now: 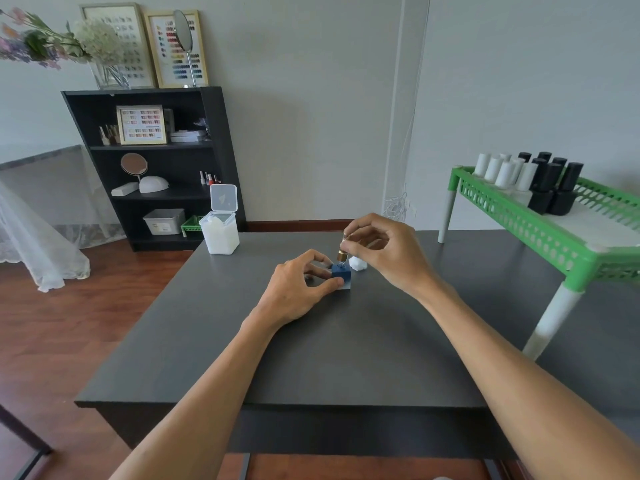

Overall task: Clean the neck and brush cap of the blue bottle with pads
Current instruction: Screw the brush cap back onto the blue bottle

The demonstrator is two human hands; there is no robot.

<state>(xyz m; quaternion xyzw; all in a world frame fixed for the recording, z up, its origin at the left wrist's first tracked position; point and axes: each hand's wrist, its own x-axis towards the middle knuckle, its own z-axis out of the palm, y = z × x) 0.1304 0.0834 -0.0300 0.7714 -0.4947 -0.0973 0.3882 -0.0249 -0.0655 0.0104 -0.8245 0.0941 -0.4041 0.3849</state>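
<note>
Standing mid-frame on the dark table (311, 358), blue bottle (341, 276) gripped by left hand (298, 289); right hand (384, 251) pinches gold cap (343, 249) at its neck. White pad (358, 263) just behind. Open-lidded box (221, 233) left of centre holds white pads; green rack (554, 237), right, carries white and black bottles.

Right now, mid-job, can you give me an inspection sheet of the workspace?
Surface: dark grey table, matte.
Job's things: small blue square bottle upright; gold brush cap over its neck; white crumpled pad just behind.
Clutter: open clear box of white pads; green plastic rack holding white and black bottles.
Hands: left hand holds bottle; right hand pinches cap.
Cables: white cord by wall.
Surroundings: black bookshelf, wood floor.
</note>
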